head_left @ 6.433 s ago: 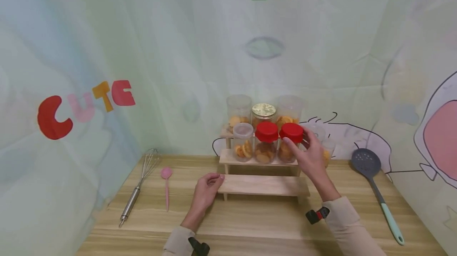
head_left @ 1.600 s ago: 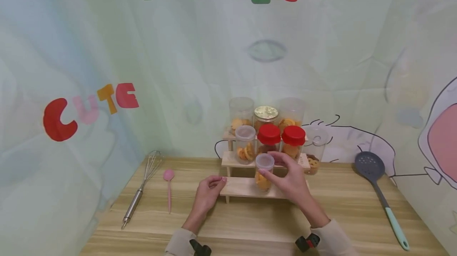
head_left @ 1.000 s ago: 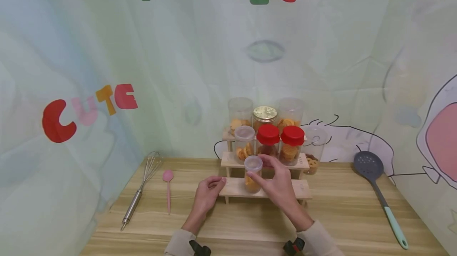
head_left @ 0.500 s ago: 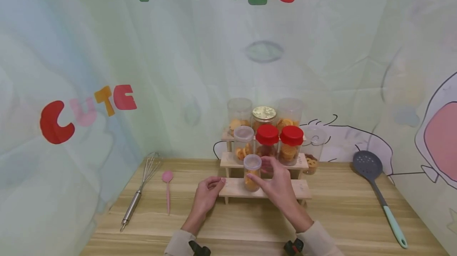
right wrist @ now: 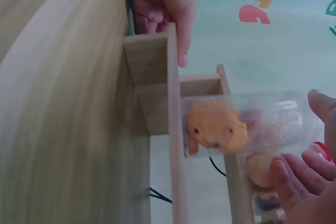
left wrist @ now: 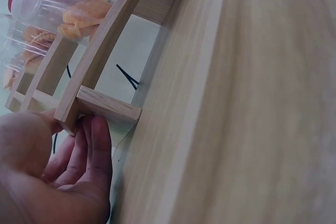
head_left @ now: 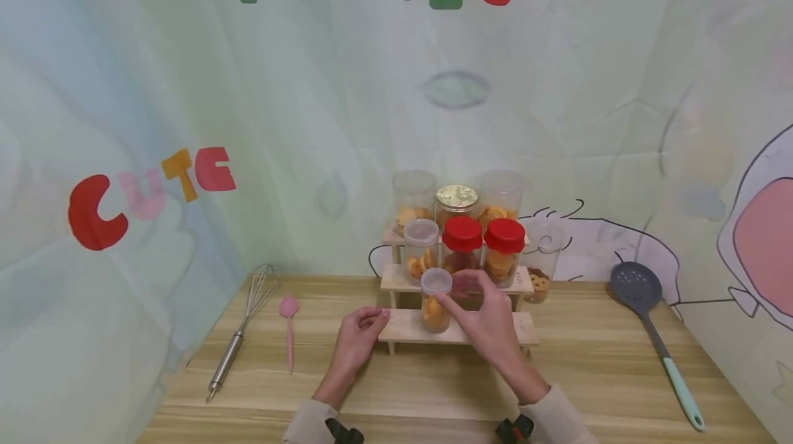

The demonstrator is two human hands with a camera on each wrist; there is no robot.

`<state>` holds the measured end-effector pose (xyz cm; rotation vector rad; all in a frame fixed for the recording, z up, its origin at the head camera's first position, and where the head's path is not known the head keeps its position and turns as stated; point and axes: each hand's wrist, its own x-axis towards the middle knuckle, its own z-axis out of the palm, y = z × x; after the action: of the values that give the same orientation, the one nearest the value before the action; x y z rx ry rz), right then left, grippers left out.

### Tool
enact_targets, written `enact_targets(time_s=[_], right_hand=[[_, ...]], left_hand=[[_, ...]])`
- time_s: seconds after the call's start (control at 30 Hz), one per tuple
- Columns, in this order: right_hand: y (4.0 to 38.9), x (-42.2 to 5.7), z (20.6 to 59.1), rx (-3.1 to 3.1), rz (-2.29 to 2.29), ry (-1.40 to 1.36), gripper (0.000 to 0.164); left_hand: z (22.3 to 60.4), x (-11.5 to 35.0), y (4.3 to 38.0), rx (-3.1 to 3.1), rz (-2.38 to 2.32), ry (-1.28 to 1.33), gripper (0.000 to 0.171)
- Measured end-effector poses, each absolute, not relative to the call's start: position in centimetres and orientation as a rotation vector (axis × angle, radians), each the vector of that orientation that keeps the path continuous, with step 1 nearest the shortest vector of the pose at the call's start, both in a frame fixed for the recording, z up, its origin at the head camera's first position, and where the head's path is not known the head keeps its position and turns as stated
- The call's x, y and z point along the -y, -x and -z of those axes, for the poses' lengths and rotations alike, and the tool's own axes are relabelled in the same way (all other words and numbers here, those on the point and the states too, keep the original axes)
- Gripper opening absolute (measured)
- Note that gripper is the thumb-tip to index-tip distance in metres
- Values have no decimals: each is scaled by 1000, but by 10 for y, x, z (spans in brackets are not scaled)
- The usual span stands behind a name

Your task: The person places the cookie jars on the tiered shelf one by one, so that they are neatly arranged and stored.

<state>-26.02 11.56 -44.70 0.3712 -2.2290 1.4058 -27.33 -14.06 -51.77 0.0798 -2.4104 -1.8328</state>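
Observation:
My left hand pinches the left end of the lowest step of a wooden tiered display stand, thumb on top and fingers curled under the board in the left wrist view. A small clear jar of orange cookies, with a whitish lid, stands upright on that step, left of its middle. My right hand is at the jar's right side, its thumb near the upper part. In the right wrist view, the fingers are spread loosely beside the jar, apart from it.
Two red-lidded jars and a clear-lidded jar fill the middle step. A gold-lidded jar stands between two taller jars on top. Another cookie jar is behind right. A whisk, pink spoon and skimmer flank the stand.
My right hand came from the right of the stand to the lowest step. The small jar shifted left along that step, and the right fingers have loosened from it. My left hand stayed put.

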Motion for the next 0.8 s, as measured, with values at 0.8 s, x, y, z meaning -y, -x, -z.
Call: enact_targets(time_s=[0.8], right_hand=[[278,-236,446,2104,-1328,-21,37]], left_hand=[[517,137,273,2417,1841,-113,41]])
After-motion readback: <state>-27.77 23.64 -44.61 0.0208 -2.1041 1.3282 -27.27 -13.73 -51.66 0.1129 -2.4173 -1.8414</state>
